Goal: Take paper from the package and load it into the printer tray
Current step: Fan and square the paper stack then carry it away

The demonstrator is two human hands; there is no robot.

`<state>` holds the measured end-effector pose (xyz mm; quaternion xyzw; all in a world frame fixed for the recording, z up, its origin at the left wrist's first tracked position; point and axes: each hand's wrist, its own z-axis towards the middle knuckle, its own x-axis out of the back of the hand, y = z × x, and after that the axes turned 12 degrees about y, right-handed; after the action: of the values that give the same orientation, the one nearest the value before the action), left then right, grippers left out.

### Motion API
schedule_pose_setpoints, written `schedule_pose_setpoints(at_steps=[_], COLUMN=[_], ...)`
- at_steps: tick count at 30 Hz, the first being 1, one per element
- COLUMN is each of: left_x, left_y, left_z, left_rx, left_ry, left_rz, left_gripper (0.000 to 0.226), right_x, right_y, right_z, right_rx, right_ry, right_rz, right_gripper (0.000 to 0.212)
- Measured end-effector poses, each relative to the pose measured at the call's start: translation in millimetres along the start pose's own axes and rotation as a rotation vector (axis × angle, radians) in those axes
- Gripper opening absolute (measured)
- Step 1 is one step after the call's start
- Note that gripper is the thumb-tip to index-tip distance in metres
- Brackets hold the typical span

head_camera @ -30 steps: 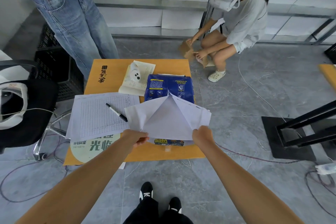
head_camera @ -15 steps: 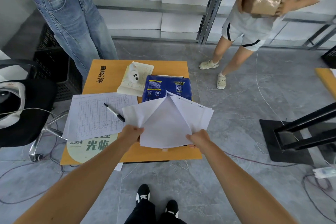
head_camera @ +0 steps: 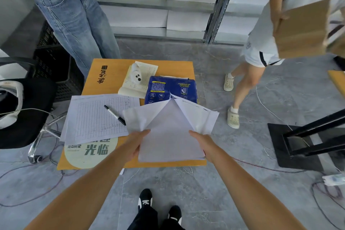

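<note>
A blue paper package (head_camera: 171,88) lies on a small orange table (head_camera: 112,73), its white wrapper flaps (head_camera: 197,115) folded open toward me. A stack of white paper (head_camera: 168,142) sticks out of the opened end. My left hand (head_camera: 133,144) grips the stack's left edge and my right hand (head_camera: 202,143) grips its right edge. The stack's near end reaches the table's front edge. No printer or tray is in view.
A ruled form (head_camera: 97,115) with a black marker (head_camera: 114,115) lies on the table's left, a notepad with a white figurine (head_camera: 136,75) behind. A black chair (head_camera: 24,106) stands left, a black stand (head_camera: 306,136) right. Two people stand beyond the table; cables cross the floor.
Both hands have drawn the paper stack toward me, out of the package. The person at the right stood up with a cardboard box and stepped right.
</note>
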<state>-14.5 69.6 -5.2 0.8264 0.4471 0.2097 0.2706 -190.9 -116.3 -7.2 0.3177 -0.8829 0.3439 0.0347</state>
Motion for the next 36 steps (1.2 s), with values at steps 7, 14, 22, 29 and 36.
schedule_pose_setpoints(at_steps=[7,14,22,29,36], left_x=[-12,7,36,57,113], left_y=[-1,-16,-46,-48,-28], left_z=[-16,-56,-96,-123,-169], left_rx=[-0.104,-0.118,-0.154,-0.157,-0.39], left_ry=[0.082,0.027,-0.02,-0.023,-0.33], left_rz=[0.22,0.282,0.259,0.228,0.164], left_gripper=[0.031,0.028,0.031,0.017,0.043], right_x=[-1,17,18,13,-5], right_y=[15,31,38,74,99], right_z=[-8,-52,-80,-134,-232], right_rx=[0.144,0.147,0.059,0.212,0.316], right_ry=[0.144,-0.02,-0.25,-0.184,-0.037], right_rz=[0.001,0.029,0.095,0.273,0.426], right_gripper=[0.011,0.011,0.038,0.053,0.06])
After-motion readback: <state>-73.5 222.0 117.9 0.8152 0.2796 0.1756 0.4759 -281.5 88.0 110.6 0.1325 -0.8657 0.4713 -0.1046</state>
